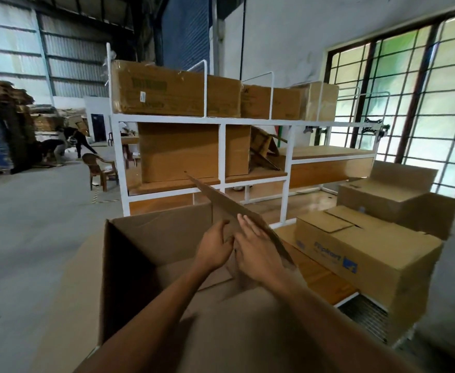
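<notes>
The left hand (215, 247) has its fingers curled around the near end of the carton's right flap (221, 200), thumb on top, apparently pinching it. The right hand (258, 254) lies just beside the left, fingers straight and pressed flat against the same flap's outer face, holding nothing. The flap stands tilted along the right side of the big open carton (129, 265), its far corner pointing away from the person.

The likeliest trouble is at that free far end. Both hands work only the near end, so pushing there may twist the flap and crease it off its fold line, or tear it where it joins the carton wall. If the left hand's pinch slips, the board could spring back up. A hard inward push might also shove the whole carton away, since nothing visibly braces it. Just right of the carton sits a closed Flipkart box (369, 254), which a swinging right elbow might knock. Beyond the carton stands a white rack (222, 146), which the flap's corner could catch.
</notes>
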A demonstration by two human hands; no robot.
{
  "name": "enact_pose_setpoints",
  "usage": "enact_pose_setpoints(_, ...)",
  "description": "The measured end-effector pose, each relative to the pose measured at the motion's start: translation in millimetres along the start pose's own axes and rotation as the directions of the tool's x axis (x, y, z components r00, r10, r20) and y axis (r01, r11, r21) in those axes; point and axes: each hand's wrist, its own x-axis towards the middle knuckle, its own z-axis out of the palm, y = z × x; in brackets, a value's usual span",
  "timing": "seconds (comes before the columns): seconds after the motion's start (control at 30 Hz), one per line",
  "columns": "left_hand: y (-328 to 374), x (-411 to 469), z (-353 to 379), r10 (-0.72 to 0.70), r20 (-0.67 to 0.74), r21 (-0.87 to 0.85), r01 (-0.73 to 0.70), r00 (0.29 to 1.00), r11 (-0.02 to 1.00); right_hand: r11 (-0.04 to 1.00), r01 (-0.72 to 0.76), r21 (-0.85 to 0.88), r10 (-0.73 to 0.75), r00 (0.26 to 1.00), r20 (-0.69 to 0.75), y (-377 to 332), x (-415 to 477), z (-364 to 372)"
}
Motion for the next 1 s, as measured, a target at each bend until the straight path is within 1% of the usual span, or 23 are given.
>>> enact_pose_setpoints(0.07, 5, 21, 12, 0.021, 0.03, 0.024, -0.021, 0.999, 0.999, 0.999, -0.008, -0.043, 0.007, 1.0, -0.013, 26, 9, -6)
enact_pose_setpoints(0.2, 5, 56, 52, 0.019, 0.134, 0.072, -0.029, 0.991, 0.997, 0.996, -0.026, -0.09, 0.026, 1.0, 0.001, 78, 22, -7)
enact_pose_setpoints(0.27, 5, 66, 78, -0.003, 0.177, 0.059, -0.007, 0.984, 0.998, 0.996, -0.05, -0.074, 0.051, 0.999, 0.017, 103, 25, -1)
enact_pose_setpoints(0.33, 6, 73, 106, -0.045, 0.226, 0.022, 0.041, 0.973, 0.999, 0.995, -0.093, -0.027, 0.094, 0.995, 0.037, 127, 24, 7)
enact_pose_setpoints(0.37, 7, 74, 118, -0.069, 0.249, -0.001, 0.071, 0.966, 0.997, 0.991, -0.131, 0.011, 0.13, 0.989, 0.076, 139, 23, 15)
enact_pose_setpoints(0.43, 0, 84, 142, -0.099, 0.269, -0.021, 0.108, 0.958, 0.994, 0.963, -0.231, 0.136, 0.202, 0.959, 0.201, 162, 23, 38)
enact_pose_setpoints(0.47, -4, 90, 151, -0.12, 0.272, 0.003, 0.124, 0.955, 0.992, 0.922, -0.295, 0.249, 0.217, 0.929, 0.3, 173, 23, 52)
enact_pose_setpoints(0.5, -7, 96, 158, -0.145, 0.273, 0.041, 0.139, 0.951, 0.989, 0.845, -0.383, 0.373, 0.224, 0.887, 0.404, 179, 20, 64)
enact_pose_setpoints(0.53, -12, 103, 165, -0.164, 0.279, 0.063, 0.153, 0.946, 0.986, 0.727, -0.482, 0.489, 0.221, 0.838, 0.498, 185, 18, 77)
enact_pose_setpoints(0.57, -13, 107, 170, -0.183, 0.293, 0.1, 0.161, 0.938, 0.982, 0.594, -0.571, 0.567, 0.208, 0.79, 0.577, 189, 14, 88)
enact_pose_setpoints(0.6, -13, 109, 173, -0.187, 0.305, 0.132, 0.152, 0.934, 0.979, 0.429, -0.645, 0.633, 0.172, 0.746, 0.643, 189, 9, 92)
enact_pose_setpoints(0.63, -12, 110, 174, -0.179, 0.321, 0.165, 0.132, 0.93, 0.977, 0.268, -0.7, 0.662, 0.134, 0.708, 0.693, 187, 4, 95)
enact_pose_setpoints(0.67, -11, 109, 175, -0.178, 0.337, 0.194, 0.117, 0.924, 0.974, 0.14, -0.727, 0.672, 0.086, 0.685, 0.723, 186, 0, 100)
enact_pose_setpoints(0.7, -9, 108, 174, -0.191, 0.362, 0.218, 0.117, 0.912, 0.969, 0.071, -0.742, 0.666, 0.055, 0.67, 0.74, 186, -3, 104)
enact_pose_setpoints(0.73, -12, 108, 174, -0.191, 0.373, 0.201, 0.122, 0.908, 0.972, 0.025, -0.744, 0.667, 0.029, 0.668, 0.744, 186, -5, 107)
enact_pose_setpoints(0.8, -17, 107, 173, -0.182, 0.397, 0.165, 0.125, 0.9, 0.978, -0.002, -0.747, 0.665, 0.01, 0.665, 0.747, 186, -5, 110)
enact_pose_setpoints(0.87, -15, 101, 170, -0.156, 0.402, 0.143, 0.106, 0.902, 0.984, 0.016, -0.741, 0.671, -0.013, 0.671, 0.742, 190, -1, 105)
enact_pose_setpoints(0.93, -23, 103, 171, -0.177, 0.367, 0.114, 0.145, 0.913, 0.983, 0.078, -0.696, 0.714, -0.023, 0.715, 0.699, 194, 4, 92)
enact_pose_setpoints(1.0, -35, 104, 169, -0.225, 0.347, 0.114, 0.197, 0.91, 0.974, 0.173, -0.597, 0.783, 0.023, 0.798, 0.603, 194, 10, 79)
